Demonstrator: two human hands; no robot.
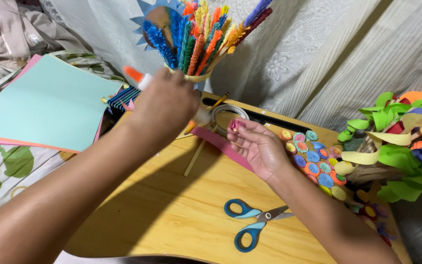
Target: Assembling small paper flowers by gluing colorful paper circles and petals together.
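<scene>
Gripping a glue bottle (145, 80) in my left hand (164, 105), my right hand (257, 146) fingertips pinch a small pink paper roll (235, 125) above the wooden lap desk (181, 210).

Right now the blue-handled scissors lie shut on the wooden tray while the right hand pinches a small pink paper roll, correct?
Not quite: the head view shows the scissors lying open, blades apart, on the wooden tray. The right hand does pinch the small pink paper roll.

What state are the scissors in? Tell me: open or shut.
Open. The blue-handled scissors lie flat on the wooden table, handles spread apart and blades slightly parted, untouched by either hand.
</scene>
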